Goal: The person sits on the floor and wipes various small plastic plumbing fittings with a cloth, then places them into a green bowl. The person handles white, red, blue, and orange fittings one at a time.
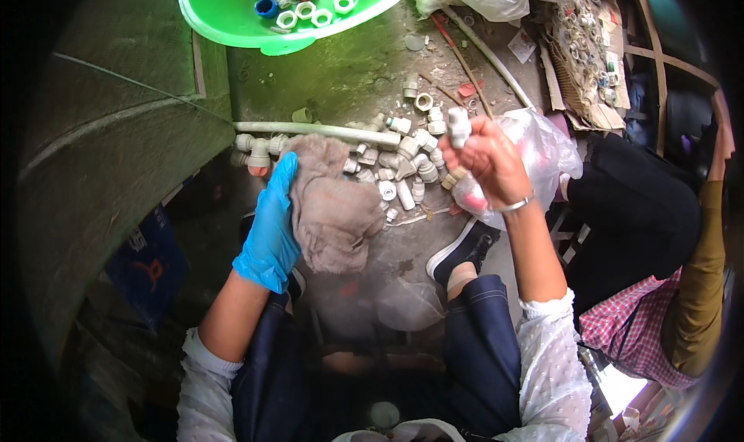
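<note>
My left hand, in a blue glove, is closed on a grey-brown rag that hangs over the floor. In the fingertips of my bare right hand is a small white plastic pipe fitting, raised above the floor. A heap of white pipe fittings lies between and beyond my hands. Just below my right fingers sits a beige threaded fitting, next to a clear plastic bag with something reddish inside.
A green basin with white, blue and orange fittings stands at the far side. One white pipe lies behind the rag. At far right are a cardboard sheet piled with small parts and a seated person. A wooden panel borders the left.
</note>
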Available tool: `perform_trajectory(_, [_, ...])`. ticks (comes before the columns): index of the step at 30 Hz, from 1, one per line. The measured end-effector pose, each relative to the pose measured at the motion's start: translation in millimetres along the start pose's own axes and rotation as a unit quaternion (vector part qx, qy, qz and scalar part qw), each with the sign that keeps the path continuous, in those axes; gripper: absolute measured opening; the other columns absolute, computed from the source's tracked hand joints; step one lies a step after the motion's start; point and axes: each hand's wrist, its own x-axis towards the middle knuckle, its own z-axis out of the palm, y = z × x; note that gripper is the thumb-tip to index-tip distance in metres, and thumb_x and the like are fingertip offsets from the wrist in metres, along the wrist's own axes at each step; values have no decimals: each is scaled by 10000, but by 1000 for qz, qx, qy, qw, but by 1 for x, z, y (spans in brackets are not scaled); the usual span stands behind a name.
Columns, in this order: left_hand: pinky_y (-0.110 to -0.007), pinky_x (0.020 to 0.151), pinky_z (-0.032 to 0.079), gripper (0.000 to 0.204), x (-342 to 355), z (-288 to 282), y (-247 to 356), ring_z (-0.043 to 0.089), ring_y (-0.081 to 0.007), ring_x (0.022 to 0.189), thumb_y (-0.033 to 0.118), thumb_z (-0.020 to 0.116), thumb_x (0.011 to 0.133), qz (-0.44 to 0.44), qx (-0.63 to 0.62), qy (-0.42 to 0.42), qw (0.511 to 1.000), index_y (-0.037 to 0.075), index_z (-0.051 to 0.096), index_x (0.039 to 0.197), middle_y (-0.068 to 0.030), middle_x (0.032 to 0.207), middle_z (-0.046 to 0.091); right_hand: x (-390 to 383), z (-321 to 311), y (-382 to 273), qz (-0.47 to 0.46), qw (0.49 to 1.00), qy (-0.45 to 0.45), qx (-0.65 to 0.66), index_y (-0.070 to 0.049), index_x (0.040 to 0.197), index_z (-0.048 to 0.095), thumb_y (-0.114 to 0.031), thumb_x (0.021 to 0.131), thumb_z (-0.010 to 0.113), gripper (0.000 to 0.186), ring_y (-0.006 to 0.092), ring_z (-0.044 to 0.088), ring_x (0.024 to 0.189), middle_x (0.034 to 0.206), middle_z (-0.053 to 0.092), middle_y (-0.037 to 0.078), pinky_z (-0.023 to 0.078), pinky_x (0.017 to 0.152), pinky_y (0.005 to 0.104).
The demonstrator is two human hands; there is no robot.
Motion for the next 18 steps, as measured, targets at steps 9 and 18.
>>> perform_trajectory(9, [-342,927,417,390,-19,39,-14,532,-274,1081,230,466,920,253,561,-84,784,24,438,1250,-142,1170,534,-35,59,34,-28,970,-32,-239,-33,1007,526,-150,854,559,195,123,509,871,901,516,29,439,767,288])
perform_trajectory(18, [-325,893,429,271,-8,40,-15,546,-218,1040,127,449,897,271,507,-35,817,5,524,1127,-111,1118,569,-40,91,35,-387,784,-51,-483,-21,963,503,-88,782,599,216,288,526,714,784,522,129,429,639,366])
